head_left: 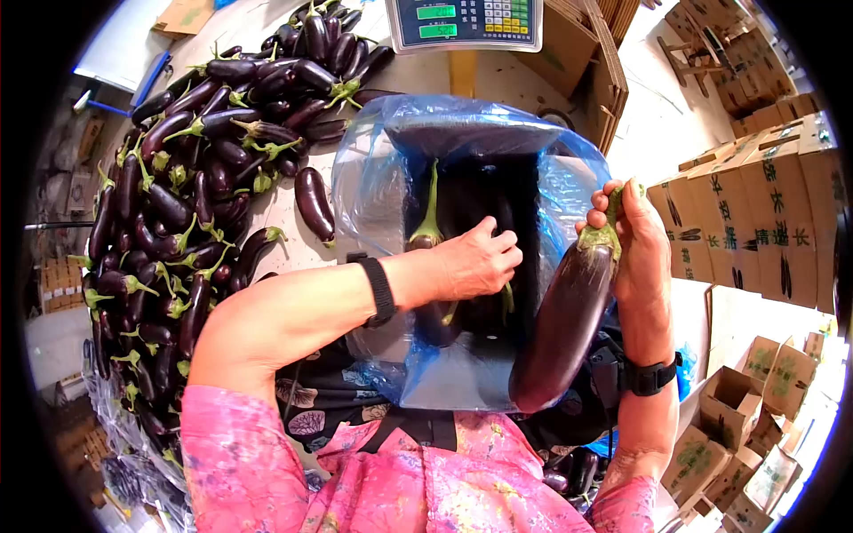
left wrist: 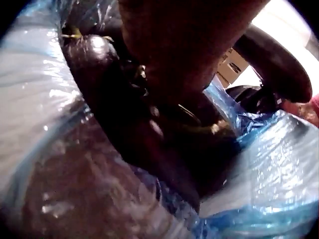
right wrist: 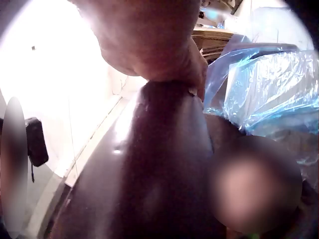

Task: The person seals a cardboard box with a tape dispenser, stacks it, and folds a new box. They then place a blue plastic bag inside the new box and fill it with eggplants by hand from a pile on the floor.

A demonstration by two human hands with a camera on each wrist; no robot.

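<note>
A large dark eggplant (head_left: pixel 569 324) hangs tilted from my right hand (head_left: pixel 638 235), whose fingers and thumb pinch its green stem beside the box. The same eggplant (right wrist: pixel 144 164) fills much of the right wrist view, below the hand (right wrist: pixel 149 40). My left hand (head_left: pixel 480 259) is inside the opening of a box lined with a clear blue plastic bag (head_left: pixel 369 200), its fingers bent. Whether it grips anything is hidden by the hand and dark shadow. Near it lie eggplants (head_left: pixel 437 327); another eggplant (left wrist: pixel 94 55) shows beside the hand in the left wrist view.
A big heap of eggplants (head_left: pixel 169 213) covers the table's left side, with a single eggplant (head_left: pixel 314 206) between heap and box. A digital scale display (head_left: pixel 466 25) stands beyond the box. Cardboard sheets (head_left: pixel 604 80) and stacked cartons (head_left: pixel 755 213) are on the right.
</note>
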